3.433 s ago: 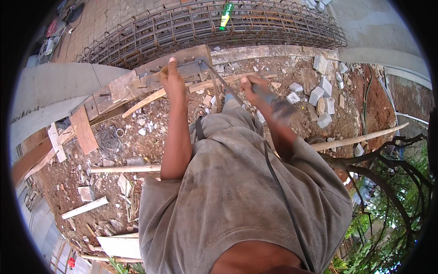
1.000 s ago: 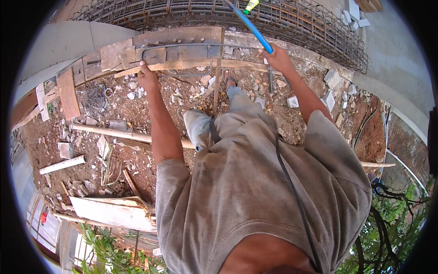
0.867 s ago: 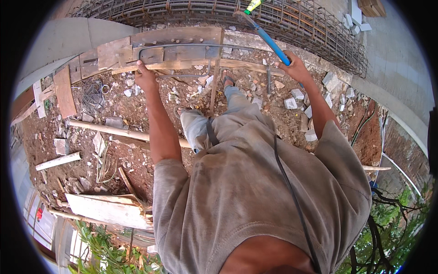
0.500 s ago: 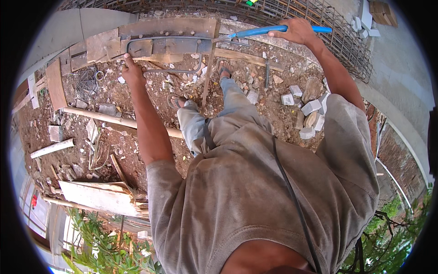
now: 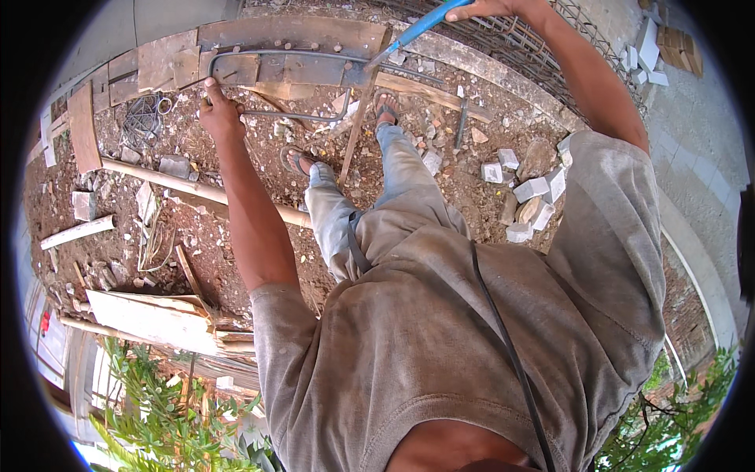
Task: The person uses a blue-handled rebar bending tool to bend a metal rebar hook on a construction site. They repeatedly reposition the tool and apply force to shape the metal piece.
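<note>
The left hand (image 5: pixel 222 114), left of centre in the upper frame, is curled closed on the left side of the bent rod (image 5: pixel 275 52), whose long upper run stretches rightward from it across the wooden board (image 5: pixel 314 31). Farther off, at the top edge, the right hand (image 5: pixel 481 9) wraps the blue-handled bar (image 5: pixel 425 27), which slants down-left to the rod's right part, contact unclear.
</note>
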Demonstrator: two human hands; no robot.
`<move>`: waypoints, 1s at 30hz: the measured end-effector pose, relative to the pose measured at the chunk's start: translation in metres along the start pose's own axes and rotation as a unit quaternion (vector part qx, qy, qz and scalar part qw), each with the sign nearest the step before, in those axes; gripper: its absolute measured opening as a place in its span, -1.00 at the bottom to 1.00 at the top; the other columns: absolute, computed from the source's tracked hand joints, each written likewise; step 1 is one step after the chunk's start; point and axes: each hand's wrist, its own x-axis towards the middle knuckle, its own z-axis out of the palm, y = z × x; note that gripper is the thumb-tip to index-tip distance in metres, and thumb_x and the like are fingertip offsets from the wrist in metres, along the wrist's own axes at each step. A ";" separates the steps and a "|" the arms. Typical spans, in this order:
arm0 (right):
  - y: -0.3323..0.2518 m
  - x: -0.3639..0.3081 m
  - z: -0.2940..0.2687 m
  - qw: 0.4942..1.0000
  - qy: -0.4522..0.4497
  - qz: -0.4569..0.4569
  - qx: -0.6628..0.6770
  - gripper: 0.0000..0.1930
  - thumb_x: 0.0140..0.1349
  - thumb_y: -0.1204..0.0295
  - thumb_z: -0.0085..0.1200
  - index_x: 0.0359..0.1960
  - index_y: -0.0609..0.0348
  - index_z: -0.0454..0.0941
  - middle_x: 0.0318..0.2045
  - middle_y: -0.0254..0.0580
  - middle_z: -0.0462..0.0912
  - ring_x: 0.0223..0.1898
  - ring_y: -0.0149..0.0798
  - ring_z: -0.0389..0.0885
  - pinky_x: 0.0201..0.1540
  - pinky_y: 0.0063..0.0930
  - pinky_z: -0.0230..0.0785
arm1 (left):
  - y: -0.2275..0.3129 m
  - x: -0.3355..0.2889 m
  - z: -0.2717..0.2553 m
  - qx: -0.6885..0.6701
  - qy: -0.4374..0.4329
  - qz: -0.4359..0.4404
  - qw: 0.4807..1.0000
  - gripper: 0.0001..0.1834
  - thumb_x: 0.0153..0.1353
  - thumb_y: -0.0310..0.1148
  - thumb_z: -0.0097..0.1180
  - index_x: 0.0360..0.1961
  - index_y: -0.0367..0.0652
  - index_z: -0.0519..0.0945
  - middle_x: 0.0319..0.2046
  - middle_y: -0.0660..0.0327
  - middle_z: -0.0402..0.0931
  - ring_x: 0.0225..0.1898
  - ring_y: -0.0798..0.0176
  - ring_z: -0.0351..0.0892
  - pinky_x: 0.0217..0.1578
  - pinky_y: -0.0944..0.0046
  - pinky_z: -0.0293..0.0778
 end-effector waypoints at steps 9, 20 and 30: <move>0.005 0.023 -0.005 0.999 -0.005 -0.023 -0.037 -0.15 -0.26 -0.58 0.08 -0.64 0.10 0.66 -0.66 0.03 0.60 -0.55 0.14 0.62 -0.50 -0.07 0.43 | -0.004 0.002 0.000 0.004 0.020 0.015 1.000 -0.43 0.28 0.11 0.20 -0.32 -0.27 0.38 -0.67 0.26 0.31 -0.75 0.38 0.27 -0.77 0.34 0.25; -0.008 0.013 0.012 0.995 0.030 0.032 -0.086 -0.12 -0.38 -0.61 0.10 -0.62 0.09 0.68 -0.65 0.04 0.62 -0.51 0.11 0.64 -0.43 -0.05 0.43 | -0.015 -0.013 0.030 0.302 0.236 0.193 0.903 -0.30 0.39 0.17 -0.05 0.01 -0.41 0.34 -0.11 -0.16 0.43 -0.20 -0.06 0.54 -0.36 0.05 0.49; -0.010 0.012 0.008 0.993 0.028 0.050 -0.107 -0.10 -0.37 -0.62 0.09 -0.62 0.14 0.69 -0.65 0.07 0.61 -0.53 0.14 0.63 -0.44 -0.07 0.45 | -0.026 -0.070 0.046 0.404 -0.145 0.625 0.652 0.21 -0.06 0.68 -0.11 0.50 0.13 0.10 0.52 -0.01 -0.24 0.55 0.09 -0.27 0.46 -0.19 -0.28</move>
